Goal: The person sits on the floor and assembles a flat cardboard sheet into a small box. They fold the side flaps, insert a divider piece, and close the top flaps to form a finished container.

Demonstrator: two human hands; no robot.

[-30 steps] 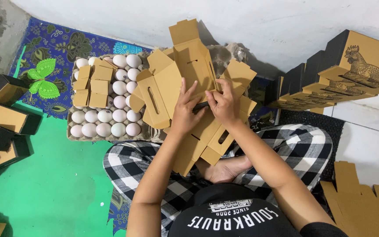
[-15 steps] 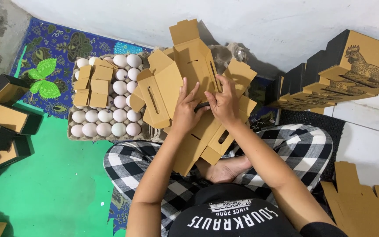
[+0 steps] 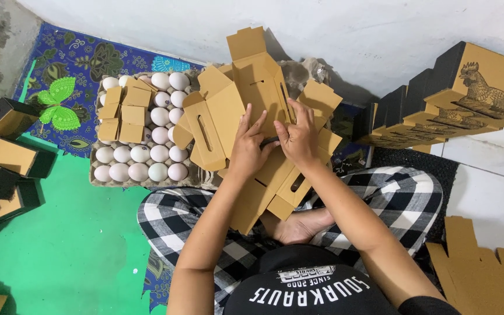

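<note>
I sit cross-legged on the floor with an unfolded brown cardboard box [image 3: 246, 111] in front of me, its flaps spread out over my lap. My left hand [image 3: 247, 147] presses flat on the box's middle panel, fingers pointing up. My right hand [image 3: 298, 137] lies beside it on the same panel, thumb close to the left hand's fingers. A slotted side flap [image 3: 205, 137] stands to the left of my hands. An egg tray [image 3: 97, 175] full of white eggs [image 3: 160, 153] lies to the left, with a flat cardboard insert [image 3: 125, 114] on top of it.
Folded black-and-brown boxes [image 3: 7, 157] lie on the green mat at far left. A stack of printed boxes [image 3: 456, 105] leans at upper right by the white wall. Flat cardboard blanks [image 3: 479, 268] lie at lower right on the tiled floor.
Both hands stay on the box, with only slight shifts of the fingers.
</note>
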